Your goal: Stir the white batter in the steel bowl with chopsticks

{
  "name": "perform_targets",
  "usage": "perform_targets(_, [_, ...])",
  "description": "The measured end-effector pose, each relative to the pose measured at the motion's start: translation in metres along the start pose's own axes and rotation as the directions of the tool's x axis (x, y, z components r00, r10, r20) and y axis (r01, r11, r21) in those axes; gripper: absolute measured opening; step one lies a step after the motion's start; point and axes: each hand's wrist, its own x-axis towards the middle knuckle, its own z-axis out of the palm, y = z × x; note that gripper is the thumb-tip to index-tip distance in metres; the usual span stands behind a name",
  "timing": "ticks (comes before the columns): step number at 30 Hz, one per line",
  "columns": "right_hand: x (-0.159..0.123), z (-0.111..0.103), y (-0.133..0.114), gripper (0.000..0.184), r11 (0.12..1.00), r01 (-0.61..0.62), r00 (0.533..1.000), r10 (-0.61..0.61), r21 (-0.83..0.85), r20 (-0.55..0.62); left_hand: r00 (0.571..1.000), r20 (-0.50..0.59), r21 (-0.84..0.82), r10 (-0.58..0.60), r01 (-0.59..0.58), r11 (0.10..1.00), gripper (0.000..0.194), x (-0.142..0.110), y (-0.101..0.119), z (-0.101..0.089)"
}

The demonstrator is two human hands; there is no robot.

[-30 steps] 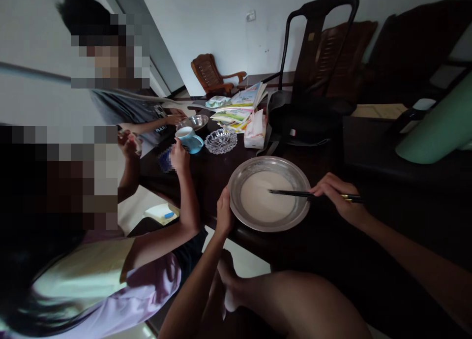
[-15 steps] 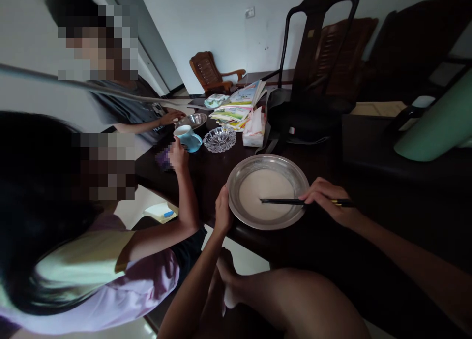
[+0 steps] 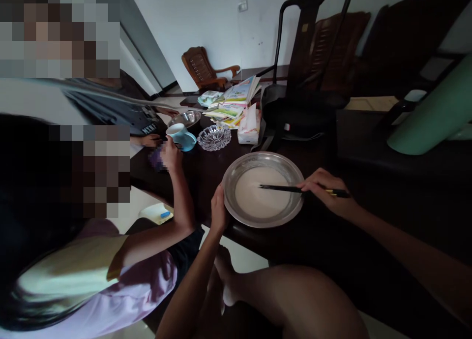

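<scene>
Fingers of the left hand [image 3: 219, 210] lie together against the left rim of a wide metal bowl [image 3: 263, 223]; how far they bend below the rim, I cannot tell. On the right side, the right hand [image 3: 328, 191] has its fingers closed around dark chopsticks [image 3: 280, 187], whose tips reach the pale liquid [image 3: 258, 203] near its middle. The bowl stands at the near edge of the dark bench [image 3: 202, 174], between both hands.

For good stirring, I think, the left hand should press the bowl steady, and the tips should go in slow circles, also along the wall, so that nothing spills.

About the other containers, from left to right: another person's hand [image 3: 172, 155] is at a blue mug [image 3: 186, 140], its content hidden. Just beyond is a smaller metal bowl [image 3: 193, 120], its inside unclear. Next comes a glass dish [image 3: 215, 138]. At the far right stands a green flask [image 3: 431, 115]; what it contains is not visible.
</scene>
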Motion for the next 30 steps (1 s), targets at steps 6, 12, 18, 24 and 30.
perform_targets(6, [-0.002, 0.001, -0.002, 0.029, 0.997, 0.016, 0.999, -0.02, 0.07, 0.05, 1.0, -0.01, -0.002, -0.012, 0.012, 1.0, 0.056, 0.002, -0.001, 0.0])
perform_targets(12, [-0.001, -0.001, 0.0, 0.033, 1.0, -0.011, 0.997, 0.013, 0.029, -0.071, 1.0, -0.004, -0.001, -0.02, 0.02, 1.0, 0.055, 0.002, -0.001, 0.0])
perform_targets(18, [-0.002, 0.003, 0.0, 0.021, 0.998, 0.041, 0.995, -0.045, 0.048, 0.084, 1.0, -0.016, 0.002, 0.002, -0.002, 1.0, 0.053, 0.001, 0.001, 0.0])
perform_targets(24, [-0.003, -0.001, 0.001, 0.039, 0.997, 0.001, 0.997, 0.006, 0.082, -0.079, 0.999, -0.012, -0.012, -0.037, 0.037, 0.999, 0.051, 0.001, 0.007, 0.003])
perform_targets(30, [-0.002, 0.003, 0.0, 0.017, 0.999, 0.028, 0.997, -0.029, 0.02, 0.068, 0.999, -0.019, -0.019, -0.037, 0.036, 0.999, 0.046, 0.0, 0.008, 0.004])
